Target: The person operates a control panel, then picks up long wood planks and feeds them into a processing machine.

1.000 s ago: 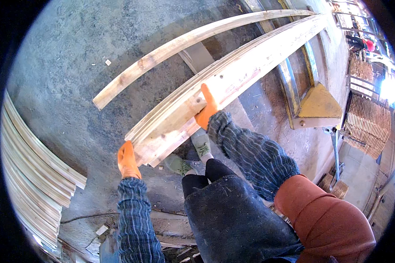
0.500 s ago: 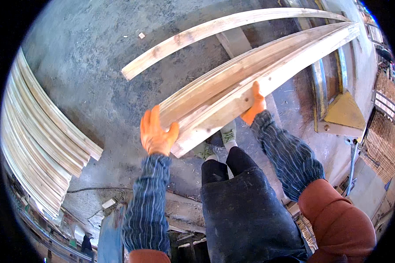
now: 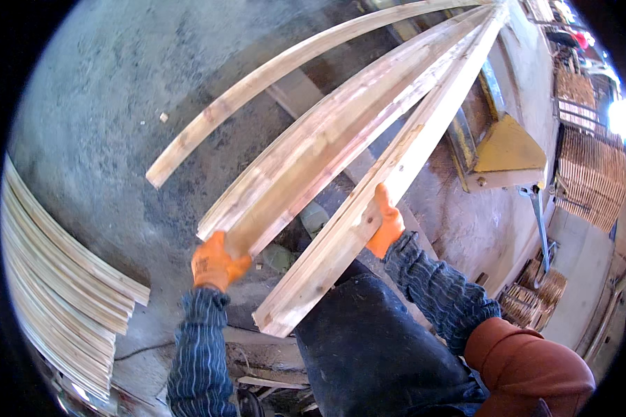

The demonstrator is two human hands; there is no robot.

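My left hand (image 3: 218, 264), in an orange glove, grips the near end of a group of long pale wooden boards (image 3: 313, 149). Its fingertips are tucked behind the board ends. A second bundle of wooden boards (image 3: 368, 212) lies closer to my body, held along its outer side by my right hand (image 3: 387, 226), also gloved in orange. The right thumb presses against the side and the other fingers go out of sight beneath. Between the two groups a gap widens toward me, while their far ends meet at the top right. A single board (image 3: 257, 76) lies apart beyond them.
A stack of long boards (image 3: 62, 285) lies on the floor at the left. To the right stands a yellow metal bracket (image 3: 511, 149) on a rail. Stacks of slatted wood (image 3: 591, 177) are farther right. Wood scraps (image 3: 163, 117) dot the concrete floor.
The boards, together before, have parted into two groups. My left hand has moved left and nearer with one; the right hand's bundle has swung toward my body. The view has also shifted.
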